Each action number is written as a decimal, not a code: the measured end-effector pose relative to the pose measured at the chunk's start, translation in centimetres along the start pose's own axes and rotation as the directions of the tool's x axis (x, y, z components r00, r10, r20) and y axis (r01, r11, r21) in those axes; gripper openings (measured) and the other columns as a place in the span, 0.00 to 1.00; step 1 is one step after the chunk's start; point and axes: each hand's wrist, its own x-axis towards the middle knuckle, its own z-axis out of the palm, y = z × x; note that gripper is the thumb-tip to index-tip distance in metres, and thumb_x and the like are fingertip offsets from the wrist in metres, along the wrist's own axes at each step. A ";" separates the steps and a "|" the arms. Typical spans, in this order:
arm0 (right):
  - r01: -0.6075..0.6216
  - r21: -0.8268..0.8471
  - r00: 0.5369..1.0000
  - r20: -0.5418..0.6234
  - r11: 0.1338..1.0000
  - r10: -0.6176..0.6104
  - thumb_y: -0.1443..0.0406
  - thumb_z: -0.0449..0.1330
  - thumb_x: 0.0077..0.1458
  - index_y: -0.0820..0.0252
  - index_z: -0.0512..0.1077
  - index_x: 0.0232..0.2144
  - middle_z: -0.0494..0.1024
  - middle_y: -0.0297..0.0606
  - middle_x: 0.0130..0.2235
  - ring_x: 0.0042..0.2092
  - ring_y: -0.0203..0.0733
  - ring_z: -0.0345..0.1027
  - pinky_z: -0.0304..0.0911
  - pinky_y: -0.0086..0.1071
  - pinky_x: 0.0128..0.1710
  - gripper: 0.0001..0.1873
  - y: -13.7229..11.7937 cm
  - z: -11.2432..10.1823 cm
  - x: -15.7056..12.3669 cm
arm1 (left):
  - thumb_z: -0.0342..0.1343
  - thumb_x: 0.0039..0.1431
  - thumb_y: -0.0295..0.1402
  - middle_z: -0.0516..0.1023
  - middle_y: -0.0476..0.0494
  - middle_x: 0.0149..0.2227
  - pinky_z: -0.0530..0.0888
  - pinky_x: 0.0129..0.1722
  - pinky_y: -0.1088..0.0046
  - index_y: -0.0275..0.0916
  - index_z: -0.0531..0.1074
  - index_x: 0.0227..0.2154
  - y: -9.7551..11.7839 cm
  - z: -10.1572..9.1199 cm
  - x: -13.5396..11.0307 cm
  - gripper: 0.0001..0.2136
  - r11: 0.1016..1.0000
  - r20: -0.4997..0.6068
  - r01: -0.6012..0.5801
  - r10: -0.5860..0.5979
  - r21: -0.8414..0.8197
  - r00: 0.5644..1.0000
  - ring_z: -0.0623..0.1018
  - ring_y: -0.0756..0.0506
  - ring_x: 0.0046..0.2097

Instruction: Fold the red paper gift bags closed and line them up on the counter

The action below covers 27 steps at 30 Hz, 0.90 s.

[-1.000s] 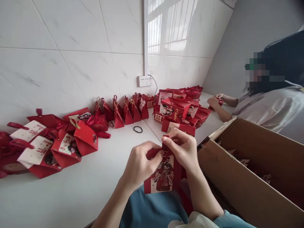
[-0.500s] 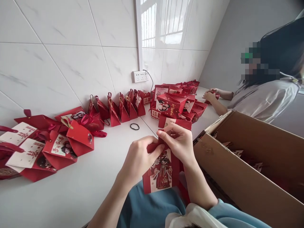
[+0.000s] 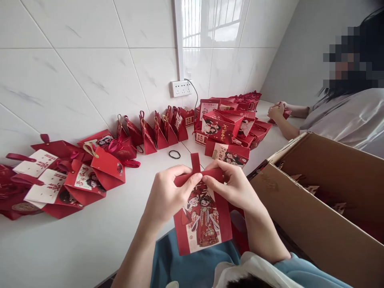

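I hold a red paper gift box printed with a cartoon bride and groom, above my lap at the white table's edge. My left hand pinches its top left flap with thumb and fingers closed. My right hand pinches the top right flap the same way. A narrow red tab sticks up between my two hands. The box hangs upright with its picture side facing me.
Folded red boxes lie at the left, a row stands along the tiled wall, and a pile sits behind my hands. A black hair tie lies on the table. An open cardboard carton stands at right. A person's hands work beyond it.
The box top has moved from being bunched between my fingers to being spread flat, with a tab now standing up. My hands shifted slightly apart and the box's picture side shows fully.
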 end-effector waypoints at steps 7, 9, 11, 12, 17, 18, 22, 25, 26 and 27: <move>-0.016 0.064 0.995 -0.094 0.998 0.022 0.61 0.61 0.53 0.61 0.69 0.25 0.69 0.29 0.20 0.21 0.29 0.59 0.55 0.22 0.19 0.10 0.0 0.4 0.3 | 0.59 0.56 0.41 0.80 0.45 0.37 0.74 0.37 0.74 0.39 0.71 0.43 -1.1 0.5 -0.3 0.15 0.937 -0.022 0.079 -0.092 -0.339 0.996 0.79 0.44 0.41; -0.046 0.068 0.994 -0.098 0.997 0.053 0.62 0.60 0.52 0.62 0.69 0.24 0.70 0.29 0.20 0.21 0.29 0.59 0.55 0.22 0.19 0.09 0.1 0.5 0.4 | 0.61 0.54 0.41 0.80 0.43 0.39 0.76 0.36 0.73 0.39 0.69 0.45 -1.6 0.6 -0.3 0.18 0.895 0.003 0.131 -0.143 -0.426 0.990 0.80 0.43 0.42; -0.055 0.071 0.992 -0.112 0.996 0.063 0.62 0.60 0.51 0.62 0.69 0.23 0.70 0.29 0.20 0.21 0.29 0.59 0.56 0.22 0.20 0.09 0.1 0.5 0.4 | 0.62 0.52 0.41 0.81 0.43 0.37 0.76 0.33 0.74 0.39 0.70 0.43 -1.9 0.8 -0.2 0.18 0.884 0.012 0.173 -0.187 -0.435 0.982 0.80 0.43 0.38; -0.046 0.070 0.991 -0.126 0.997 0.054 0.62 0.60 0.51 0.62 0.69 0.23 0.70 0.29 0.20 0.22 0.29 0.59 0.56 0.22 0.20 0.09 0.2 0.5 0.4 | 0.63 0.51 0.41 0.81 0.44 0.36 0.75 0.33 0.75 0.39 0.70 0.42 -2.0 0.8 -0.2 0.17 0.889 -0.001 0.181 -0.199 -0.421 0.980 0.80 0.45 0.37; -0.023 0.047 0.988 -0.151 0.999 0.030 0.62 0.60 0.51 0.61 0.69 0.24 0.70 0.29 0.21 0.22 0.30 0.60 0.57 0.22 0.21 0.09 0.2 0.4 0.6 | 0.61 0.52 0.42 0.77 0.49 0.25 0.72 0.27 0.79 0.37 0.74 0.29 -1.8 1.3 0.1 0.12 0.933 -0.025 0.174 -0.192 -0.314 0.981 0.76 0.49 0.29; -0.031 0.049 0.989 -0.142 0.998 0.038 0.62 0.60 0.52 0.61 0.70 0.25 0.71 0.29 0.21 0.23 0.30 0.60 0.57 0.21 0.21 0.08 0.1 0.3 0.6 | 0.60 0.53 0.42 0.76 0.49 0.24 0.71 0.25 0.79 0.37 0.74 0.27 -1.7 1.4 0.1 0.12 0.935 -0.020 0.181 -0.196 -0.304 0.980 0.75 0.50 0.27; -0.026 0.050 0.996 -0.079 0.998 0.030 0.62 0.62 0.51 0.61 0.73 0.30 0.74 0.30 0.25 0.24 0.30 0.62 0.58 0.22 0.23 0.07 0.1 -0.1 0.5 | 0.59 0.53 0.42 0.76 0.49 0.23 0.69 0.23 0.79 0.37 0.75 0.25 -1.1 1.5 -0.1 0.12 0.945 -0.034 0.181 -0.197 -0.273 0.980 0.73 0.50 0.25; -0.041 0.062 0.998 -0.045 0.997 0.044 0.61 0.62 0.51 0.62 0.73 0.27 0.72 0.31 0.23 0.24 0.30 0.61 0.58 0.22 0.23 0.09 0.1 -0.4 0.3 | 0.59 0.53 0.41 0.76 0.48 0.24 0.71 0.25 0.78 0.37 0.75 0.25 -0.7 1.6 -0.3 0.11 0.947 -0.019 0.169 -0.181 -0.272 0.983 0.74 0.49 0.26; -0.046 0.069 0.998 -0.047 0.997 0.049 0.61 0.62 0.51 0.62 0.73 0.25 0.72 0.31 0.22 0.24 0.30 0.61 0.58 0.23 0.22 0.10 0.1 -0.5 0.2 | 0.59 0.52 0.41 0.76 0.48 0.24 0.71 0.25 0.78 0.37 0.75 0.25 -0.6 1.6 -0.3 0.11 0.946 -0.007 0.170 -0.179 -0.277 0.984 0.74 0.49 0.27; -0.046 0.075 0.997 -0.054 0.996 0.050 0.61 0.62 0.51 0.62 0.73 0.25 0.72 0.31 0.22 0.24 0.30 0.60 0.58 0.23 0.23 0.10 0.2 -0.6 0.1 | 0.59 0.52 0.40 0.76 0.49 0.23 0.71 0.25 0.78 0.37 0.75 0.25 -0.5 1.7 -0.4 0.11 0.944 0.004 0.173 -0.179 -0.282 0.984 0.74 0.49 0.26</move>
